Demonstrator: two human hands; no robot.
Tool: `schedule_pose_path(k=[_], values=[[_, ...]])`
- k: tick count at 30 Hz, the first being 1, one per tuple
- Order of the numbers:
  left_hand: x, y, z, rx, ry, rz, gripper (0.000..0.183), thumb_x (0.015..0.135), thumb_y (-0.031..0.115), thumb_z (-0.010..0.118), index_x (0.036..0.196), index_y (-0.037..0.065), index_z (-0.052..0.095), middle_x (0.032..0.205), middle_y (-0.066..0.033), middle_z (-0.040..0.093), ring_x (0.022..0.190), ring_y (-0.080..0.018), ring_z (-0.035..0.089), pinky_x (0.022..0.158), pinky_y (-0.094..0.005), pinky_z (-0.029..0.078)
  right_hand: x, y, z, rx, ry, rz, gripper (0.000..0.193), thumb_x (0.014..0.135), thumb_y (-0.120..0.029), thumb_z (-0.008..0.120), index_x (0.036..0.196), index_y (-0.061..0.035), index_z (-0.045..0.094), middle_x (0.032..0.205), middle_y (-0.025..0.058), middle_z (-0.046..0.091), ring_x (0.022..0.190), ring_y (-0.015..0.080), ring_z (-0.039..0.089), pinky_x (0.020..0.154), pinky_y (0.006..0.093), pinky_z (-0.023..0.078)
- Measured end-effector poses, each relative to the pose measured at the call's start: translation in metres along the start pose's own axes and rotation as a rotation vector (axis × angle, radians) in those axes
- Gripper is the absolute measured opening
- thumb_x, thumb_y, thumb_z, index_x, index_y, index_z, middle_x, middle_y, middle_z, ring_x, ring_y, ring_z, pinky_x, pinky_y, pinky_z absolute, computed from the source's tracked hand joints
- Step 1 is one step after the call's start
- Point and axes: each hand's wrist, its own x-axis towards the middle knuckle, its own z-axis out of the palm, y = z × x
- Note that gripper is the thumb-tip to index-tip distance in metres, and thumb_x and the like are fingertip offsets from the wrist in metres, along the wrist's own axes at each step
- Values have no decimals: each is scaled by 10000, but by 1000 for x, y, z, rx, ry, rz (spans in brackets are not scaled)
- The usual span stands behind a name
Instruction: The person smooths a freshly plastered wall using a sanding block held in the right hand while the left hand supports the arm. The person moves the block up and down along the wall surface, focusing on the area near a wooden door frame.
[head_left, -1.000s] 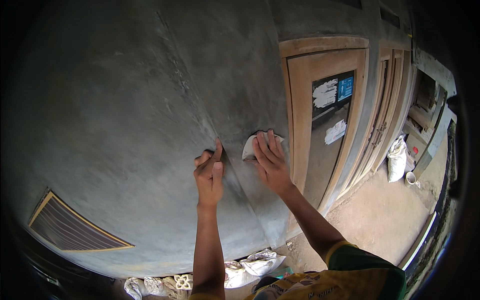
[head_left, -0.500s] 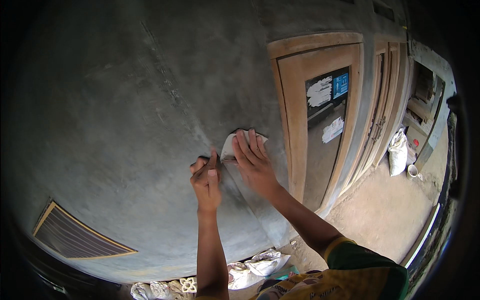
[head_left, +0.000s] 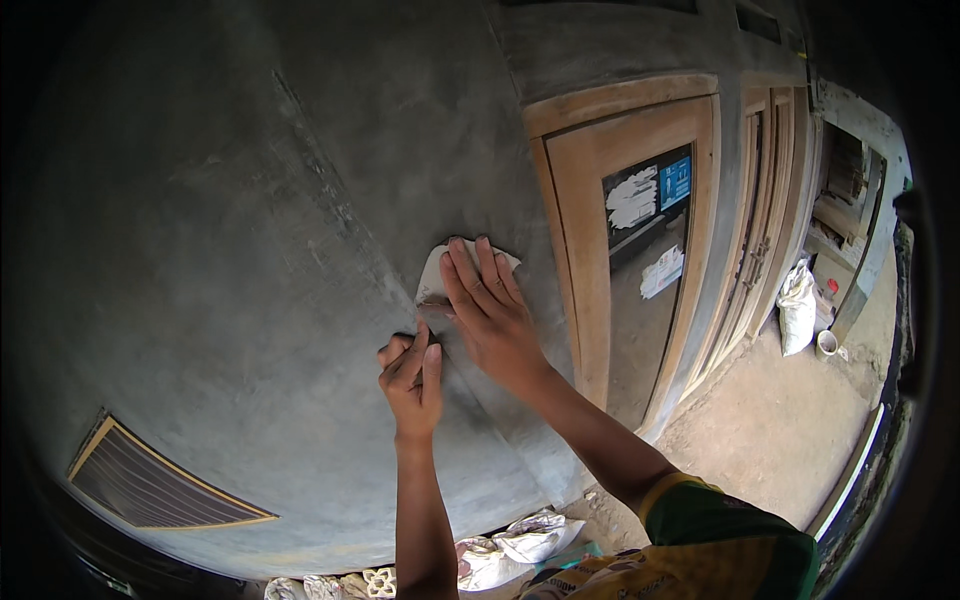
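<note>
My right hand (head_left: 492, 312) lies with its fingers stretched flat over a whitish, round-edged sheet (head_left: 434, 278), pressing it against the grey plastered wall (head_left: 240, 330). The sheet's lower edge shows a brownish strip; its exact kind cannot be made out. Just below and to the left, my left hand (head_left: 408, 378) has its index finger stretched up to the wall close to that edge, its thumb raised and its other fingers curled. Nothing shows in it. A rough seam (head_left: 335, 185) runs slantwise down the wall to the fingertips.
Wooden-framed doors (head_left: 570, 140) stand to the right, one with torn paper on dark glass. A framed vent panel (head_left: 165, 478) is low on the left. White sacks (head_left: 515, 548) lie along the wall's foot; another sack (head_left: 797, 305) and a bucket (head_left: 826, 344) stand far right.
My right hand and the sheet have slid up and left along the wall. My left index fingertip is now a little lower, below the sheet's edge. The view has shifted slightly.
</note>
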Motion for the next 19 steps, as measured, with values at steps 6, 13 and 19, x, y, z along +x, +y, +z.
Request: schedule_pose_path(k=[6,13,19], values=[[0,4,3,50,22,-8,443,820,82,859,1228,-40,737,606,15,554,727,-132,512,804,-303,348,-22,15,-20,14,139,40,735,892,-71,696,1565,-14,405,1649,155,371,1516,417,335,1213,558,315],[-1,3,4,60,41,10,443,807,76,870,1219,-31,744,612,17,557,703,-132,511,797,-293,351,16,8,-11,35,79,41,749,903,-100,705,1574,-13,385,1664,140,349,1530,409,311,1230,550,284],[-4,-3,3,41,23,4,439,811,92,873,1221,-8,752,640,8,592,739,-149,536,827,-303,354,-35,22,3,49,56,34,701,1008,-188,618,1604,9,305,1684,211,273,1545,502,212,1210,650,218]])
